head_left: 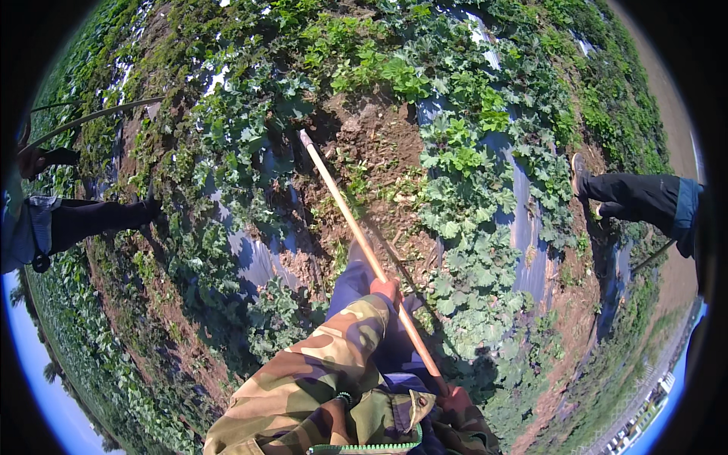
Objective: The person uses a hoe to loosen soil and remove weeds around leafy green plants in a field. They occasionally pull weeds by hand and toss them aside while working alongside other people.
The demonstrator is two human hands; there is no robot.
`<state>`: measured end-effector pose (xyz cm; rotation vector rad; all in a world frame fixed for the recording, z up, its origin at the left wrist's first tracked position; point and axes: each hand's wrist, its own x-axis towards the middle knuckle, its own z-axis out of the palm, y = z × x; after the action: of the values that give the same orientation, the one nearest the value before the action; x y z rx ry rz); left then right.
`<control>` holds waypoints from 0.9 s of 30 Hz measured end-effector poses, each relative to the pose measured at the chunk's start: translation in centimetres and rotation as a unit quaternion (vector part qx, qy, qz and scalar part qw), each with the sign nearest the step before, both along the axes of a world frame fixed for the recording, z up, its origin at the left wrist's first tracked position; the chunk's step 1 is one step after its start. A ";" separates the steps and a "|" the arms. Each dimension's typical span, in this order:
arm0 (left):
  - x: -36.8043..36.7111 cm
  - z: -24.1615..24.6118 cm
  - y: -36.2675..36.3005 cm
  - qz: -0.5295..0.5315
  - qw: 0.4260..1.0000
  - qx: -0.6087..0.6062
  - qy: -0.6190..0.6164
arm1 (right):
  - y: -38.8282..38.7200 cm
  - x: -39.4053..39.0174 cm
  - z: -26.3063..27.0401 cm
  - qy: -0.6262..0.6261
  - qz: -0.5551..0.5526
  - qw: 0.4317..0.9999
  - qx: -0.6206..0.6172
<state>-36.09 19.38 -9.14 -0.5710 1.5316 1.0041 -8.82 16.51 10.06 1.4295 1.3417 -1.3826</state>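
Note:
My left hand (388,290), below a camouflage sleeve, is wrapped around the middle of a long wooden tool handle (347,210). Close to my waist, my right hand (455,399) grips the handle's rear end. The shaft slopes away from me to the left over a strip of bare soil (392,136) with cut weeds. Its far end, with a pale socket (306,138), reaches the edge of leafy plants, and any blade there is hidden by shade and leaves. One leg in blue trousers (348,287) shows beneath the handle.
Kale-like plants (455,210) line the right of the strip, and more leafy crops (227,153) grow at left. Plastic mulch film (526,227) covers the beds. Another person (96,219) stands at left near a long pole (96,115); another person's leg (637,193) is at right.

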 end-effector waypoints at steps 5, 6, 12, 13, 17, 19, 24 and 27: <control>-4.0 -0.1 2.5 0.056 0.997 0.046 -0.003 | 1.4 -4.6 -0.2 -0.020 -0.011 0.998 0.054; -4.7 -0.1 2.8 0.070 0.996 0.063 0.007 | 1.7 -5.4 -0.4 -0.011 0.014 0.997 0.070; -3.7 -0.8 1.7 0.075 0.995 0.045 -0.042 | 2.2 -2.4 0.4 0.002 0.076 0.995 0.066; -2.7 -0.8 0.9 0.058 0.996 0.040 -0.055 | 2.0 -0.8 0.9 0.013 0.097 0.994 0.054; 0.9 -0.6 -1.1 -0.088 0.987 -0.107 -0.087 | 0.5 7.0 5.4 -0.086 0.145 0.986 0.001; 3.0 0.4 -2.7 -0.195 0.965 -0.094 -0.150 | -0.2 10.0 6.5 -0.098 0.144 0.985 -0.014; 6.9 -0.6 -4.5 -0.134 0.977 -0.137 -0.094 | -2.0 12.2 5.6 -0.218 0.182 0.955 -0.082; 5.3 -3.7 -4.4 0.012 0.992 -0.112 -0.065 | -2.1 9.6 3.2 -0.204 0.211 0.956 -0.028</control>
<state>-30.77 15.00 -12.83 -0.7991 1.5334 0.8024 0.75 14.39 13.25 1.2148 1.2297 -0.7897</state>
